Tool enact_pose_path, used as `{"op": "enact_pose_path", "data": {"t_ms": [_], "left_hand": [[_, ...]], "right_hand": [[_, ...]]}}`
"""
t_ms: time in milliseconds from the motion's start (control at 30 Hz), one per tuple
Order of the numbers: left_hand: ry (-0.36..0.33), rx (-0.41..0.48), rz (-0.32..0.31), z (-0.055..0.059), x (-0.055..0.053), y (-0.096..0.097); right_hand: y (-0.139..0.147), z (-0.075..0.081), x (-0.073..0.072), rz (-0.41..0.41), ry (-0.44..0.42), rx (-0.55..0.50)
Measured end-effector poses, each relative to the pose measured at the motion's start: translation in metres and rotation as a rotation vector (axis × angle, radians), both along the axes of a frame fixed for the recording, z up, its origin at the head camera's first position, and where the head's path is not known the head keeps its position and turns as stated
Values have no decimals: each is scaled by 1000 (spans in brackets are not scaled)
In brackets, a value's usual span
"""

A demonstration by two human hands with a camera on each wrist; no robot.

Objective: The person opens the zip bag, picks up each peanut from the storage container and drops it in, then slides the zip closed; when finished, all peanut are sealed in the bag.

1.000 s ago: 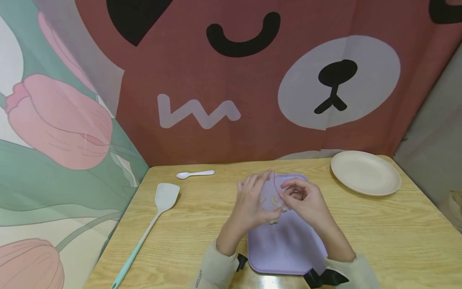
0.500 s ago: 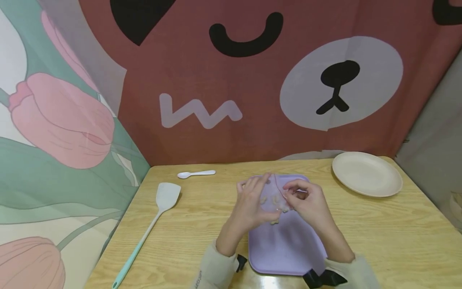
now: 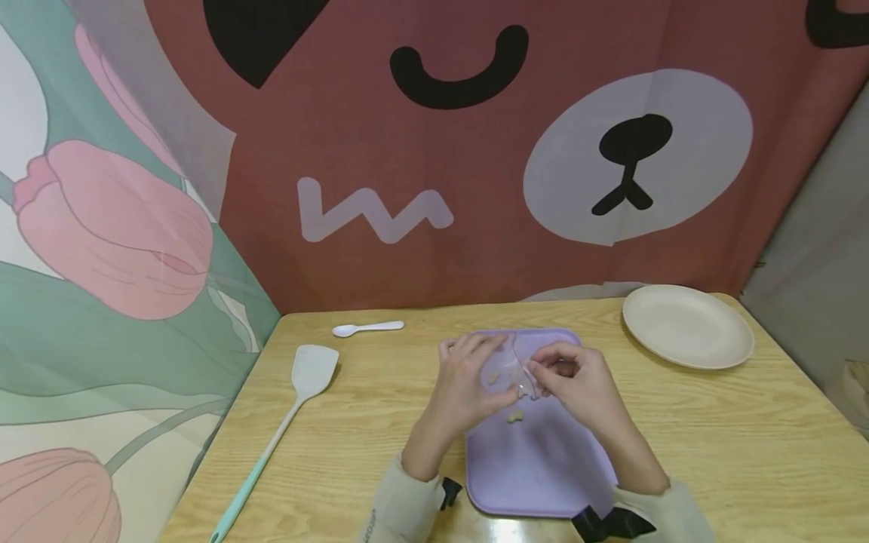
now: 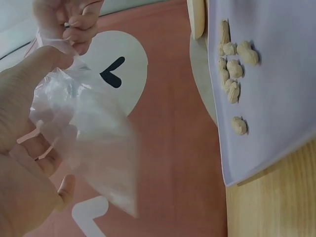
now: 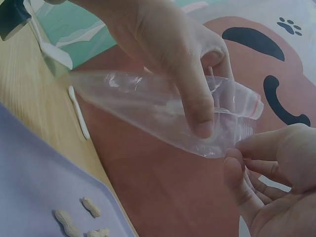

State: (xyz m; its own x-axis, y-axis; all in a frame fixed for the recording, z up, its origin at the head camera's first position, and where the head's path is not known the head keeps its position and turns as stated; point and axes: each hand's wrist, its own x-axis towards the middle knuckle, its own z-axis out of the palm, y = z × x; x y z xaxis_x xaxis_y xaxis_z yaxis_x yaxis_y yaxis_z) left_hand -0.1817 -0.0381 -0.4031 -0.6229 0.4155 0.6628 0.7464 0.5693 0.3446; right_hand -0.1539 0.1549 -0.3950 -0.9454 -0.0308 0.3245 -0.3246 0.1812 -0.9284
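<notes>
Above the far half of a lilac tray (image 3: 536,475), both hands hold a clear plastic bag (image 5: 143,106) with a thin red line near its mouth. My left hand (image 3: 462,388) has its thumb on one side of the film and its fingers on the other, spread around the bag. My right hand (image 5: 284,173) pinches the bag's edge at the mouth between thumb and fingers. In the left wrist view the bag hangs limp and looks to have nothing in it. Several unshelled peanuts (image 4: 247,53) lie on the tray below, partly hidden by the hands in the head view.
A white spatula (image 3: 314,371) with a green handle lies on the wooden table (image 3: 380,430) at the left. Behind it is a small white spoon (image 3: 369,328). A beige plate (image 3: 687,326) stands at the back right. A printed cloth (image 3: 380,271) hangs behind the table.
Both hands have sunk slightly with the bag, the left hand most. The bag's red line sits a little lower, and a peanut below the left thumb shows more fully.
</notes>
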Motion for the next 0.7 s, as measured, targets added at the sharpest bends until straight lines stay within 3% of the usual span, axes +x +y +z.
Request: {"op": "enact_pose_path", "data": {"t_ms": [367, 700], "left_hand": [[-90, 20, -29, 3, 0, -5], [-81, 29, -19, 2, -1, -9]], "right_hand": [[-1, 0, -1, -6, 13, 9], [-1, 0, -1, 3, 18, 11]]}}
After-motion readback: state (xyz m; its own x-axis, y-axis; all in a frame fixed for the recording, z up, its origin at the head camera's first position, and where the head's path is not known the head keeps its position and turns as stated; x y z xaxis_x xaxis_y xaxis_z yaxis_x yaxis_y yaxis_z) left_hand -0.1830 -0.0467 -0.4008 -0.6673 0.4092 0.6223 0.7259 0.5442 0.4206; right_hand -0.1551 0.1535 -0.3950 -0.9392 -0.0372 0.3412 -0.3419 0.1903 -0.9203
